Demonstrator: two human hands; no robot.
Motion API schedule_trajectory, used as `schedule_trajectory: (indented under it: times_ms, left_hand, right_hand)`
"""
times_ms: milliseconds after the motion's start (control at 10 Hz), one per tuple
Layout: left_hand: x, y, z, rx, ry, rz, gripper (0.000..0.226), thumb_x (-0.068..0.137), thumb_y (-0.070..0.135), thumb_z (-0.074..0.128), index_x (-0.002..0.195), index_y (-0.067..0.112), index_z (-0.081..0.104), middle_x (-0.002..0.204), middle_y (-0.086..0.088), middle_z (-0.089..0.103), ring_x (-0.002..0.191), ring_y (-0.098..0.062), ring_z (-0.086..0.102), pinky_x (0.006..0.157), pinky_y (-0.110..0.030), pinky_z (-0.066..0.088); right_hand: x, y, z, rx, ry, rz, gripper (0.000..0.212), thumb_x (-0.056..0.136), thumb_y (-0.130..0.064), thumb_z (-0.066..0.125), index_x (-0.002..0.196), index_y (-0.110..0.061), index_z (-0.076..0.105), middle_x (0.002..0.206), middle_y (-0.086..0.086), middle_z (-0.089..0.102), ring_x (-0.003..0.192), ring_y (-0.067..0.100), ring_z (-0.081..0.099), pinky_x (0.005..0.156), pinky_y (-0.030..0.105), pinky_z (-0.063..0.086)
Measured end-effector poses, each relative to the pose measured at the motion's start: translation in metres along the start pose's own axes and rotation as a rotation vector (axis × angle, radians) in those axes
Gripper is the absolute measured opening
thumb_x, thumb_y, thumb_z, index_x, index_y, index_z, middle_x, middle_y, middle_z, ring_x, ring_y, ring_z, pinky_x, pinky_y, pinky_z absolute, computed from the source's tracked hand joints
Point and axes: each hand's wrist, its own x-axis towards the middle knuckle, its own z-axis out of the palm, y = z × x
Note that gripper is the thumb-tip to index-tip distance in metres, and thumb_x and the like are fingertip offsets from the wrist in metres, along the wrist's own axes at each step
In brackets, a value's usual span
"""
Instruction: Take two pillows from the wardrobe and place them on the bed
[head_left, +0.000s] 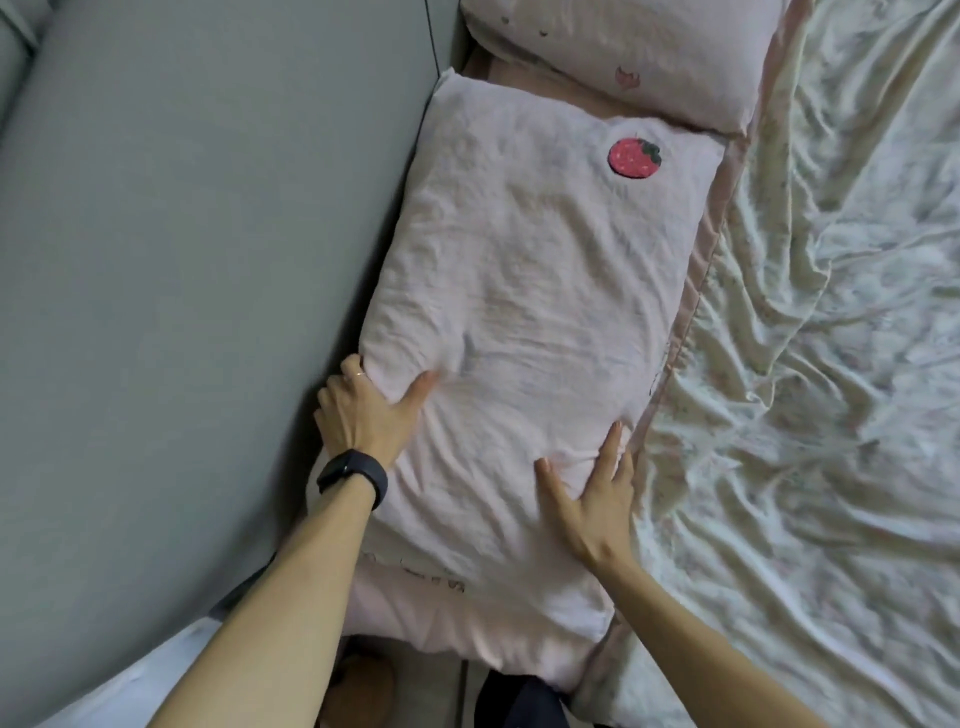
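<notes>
**Pillow settled at the head of the bed**

A bed (831, 312) with a creased pale sheet is seen beside a grey padded headboard (182, 260). A pink strawberry pillow (519, 270) is laid flat along the headboard, just below a second pillow (623, 47), probably to line both up. Its near left edge is clasped by the left hand (363, 410); the right hand (597, 499) is pressed flat and unclenched on its near right part, apparently smoothing it.
</notes>
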Motion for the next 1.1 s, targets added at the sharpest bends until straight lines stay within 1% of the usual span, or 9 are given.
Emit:
schedule_trajectory:
  times_ms: [100, 200, 300, 400, 500, 600, 900, 1000, 1100]
  left_hand:
    - [-0.006, 0.003, -0.005, 0.0, 0.12, 0.024, 0.092, 0.068, 0.081, 0.063, 0.118, 0.005, 0.049, 0.11, -0.022, 0.062, 0.102, -0.041, 0.057, 0.084, -0.047, 0.043]
    - [-0.004, -0.006, -0.002, 0.048, 0.267, 0.021, 0.089, 0.07, 0.079, 0.064, 0.118, 0.005, 0.051, 0.106, -0.023, 0.062, 0.095, -0.041, 0.056, 0.078, -0.047, 0.041]
    - [-0.008, -0.016, 0.013, 0.132, 0.369, 0.047, 0.082, 0.081, 0.071, 0.06, 0.136, 0.011, 0.049, 0.122, -0.025, 0.057, 0.102, -0.042, 0.054, 0.082, -0.05, 0.04]
    - [-0.029, -0.012, 0.028, 0.183, 0.327, 0.308, 0.071, 0.092, 0.056, 0.054, 0.152, 0.022, 0.039, 0.156, -0.02, 0.035, 0.138, -0.043, 0.038, 0.107, -0.061, 0.029]
    - [-0.057, -0.007, 0.045, 0.14, 0.12, 0.465, 0.069, 0.093, 0.058, 0.047, 0.156, 0.034, 0.03, 0.166, -0.009, 0.017, 0.153, -0.035, 0.014, 0.115, -0.069, 0.013]
    - [-0.067, -0.015, 0.06, 0.145, 0.01, 0.444, 0.069, 0.095, 0.063, 0.036, 0.157, 0.04, 0.018, 0.168, -0.002, 0.008, 0.155, -0.031, 0.0, 0.113, -0.075, 0.01]
    - [-0.065, -0.015, 0.068, 0.22, -0.041, 0.413, 0.07, 0.095, 0.067, 0.028, 0.158, 0.042, 0.011, 0.169, 0.001, 0.003, 0.155, -0.029, -0.005, 0.114, -0.074, 0.005]
    - [-0.062, -0.014, 0.066, 0.242, -0.055, 0.405, 0.07, 0.094, 0.069, 0.02, 0.157, 0.043, 0.003, 0.168, 0.002, -0.004, 0.154, -0.028, -0.009, 0.115, -0.073, 0.004]
    - [-0.06, -0.014, 0.067, 0.227, -0.064, 0.403, 0.07, 0.094, 0.069, 0.019, 0.157, 0.044, 0.002, 0.168, 0.003, -0.006, 0.154, -0.027, -0.011, 0.114, -0.073, 0.004]
  right_hand:
    - [0.001, -0.004, -0.002, 0.059, -0.07, -0.058, 0.119, 0.076, -0.081, 0.061, 0.157, -0.041, -0.017, 0.168, -0.011, -0.017, 0.153, 0.005, -0.015, 0.123, 0.035, 0.003]
    - [0.001, -0.011, 0.002, 0.101, -0.13, -0.09, 0.123, 0.075, -0.075, 0.069, 0.156, -0.042, -0.018, 0.165, -0.017, -0.019, 0.152, 0.002, -0.019, 0.125, 0.037, 0.003]
    - [0.005, -0.012, 0.004, 0.005, -0.143, -0.034, 0.13, 0.07, -0.082, 0.067, 0.153, -0.043, -0.024, 0.169, 0.003, -0.013, 0.156, 0.022, -0.005, 0.125, 0.047, 0.012]
    - [0.002, -0.019, 0.01, -0.273, -0.02, -0.028, 0.134, 0.069, -0.093, 0.052, 0.154, -0.029, -0.028, 0.167, 0.018, -0.017, 0.155, 0.035, -0.007, 0.123, 0.058, 0.007]
    - [-0.006, -0.014, 0.013, -0.451, 0.08, -0.293, 0.111, 0.08, -0.087, 0.045, 0.161, -0.03, -0.008, 0.167, 0.012, -0.022, 0.153, 0.036, -0.019, 0.119, 0.065, -0.006]
    - [-0.005, 0.005, 0.003, -0.597, -0.045, -0.402, 0.085, 0.091, -0.082, 0.031, 0.158, -0.045, -0.007, 0.166, 0.0, -0.027, 0.152, 0.031, -0.026, 0.12, 0.066, -0.003]
    - [0.003, 0.004, -0.019, -0.707, -0.231, -0.337, 0.083, 0.091, -0.084, 0.021, 0.153, -0.048, -0.02, 0.162, -0.006, -0.036, 0.15, 0.027, -0.032, 0.123, 0.056, -0.008]
    - [0.011, -0.027, -0.054, -0.736, -0.422, -0.337, 0.077, 0.096, -0.069, 0.039, 0.158, -0.046, -0.001, 0.168, -0.004, -0.02, 0.156, 0.028, -0.011, 0.123, 0.051, 0.009]
    - [0.011, -0.088, -0.118, -0.457, -0.393, -0.378, 0.057, 0.099, -0.057, 0.048, 0.149, -0.03, 0.046, 0.158, -0.004, 0.042, 0.143, 0.019, 0.041, 0.114, 0.034, 0.035]
